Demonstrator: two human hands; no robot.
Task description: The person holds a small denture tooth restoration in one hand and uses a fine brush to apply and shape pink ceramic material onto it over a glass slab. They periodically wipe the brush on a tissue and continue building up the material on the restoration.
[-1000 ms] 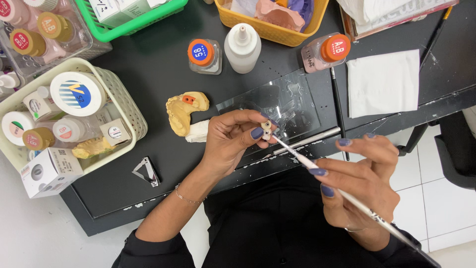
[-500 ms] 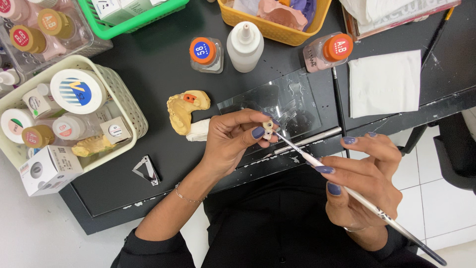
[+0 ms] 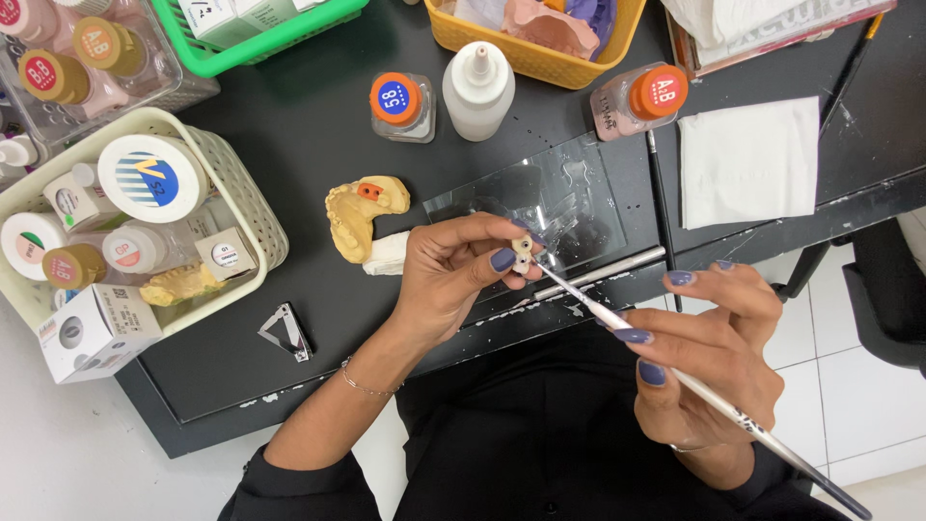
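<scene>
The left hand point(image 3: 453, 275) pinches a small tooth-shaped piece point(image 3: 522, 254) over the glass slab point(image 3: 569, 198), while the right hand point(image 3: 709, 357) grips a thin brush point(image 3: 675, 371), its long axis slanting up-left to touch the piece.

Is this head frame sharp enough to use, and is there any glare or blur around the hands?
Head view: evenly lit and sharp; left hand, small tooth piece and brush in the right hand show no motion blur; soft reflections on the glass slab; shadows faint on the black table.
</scene>
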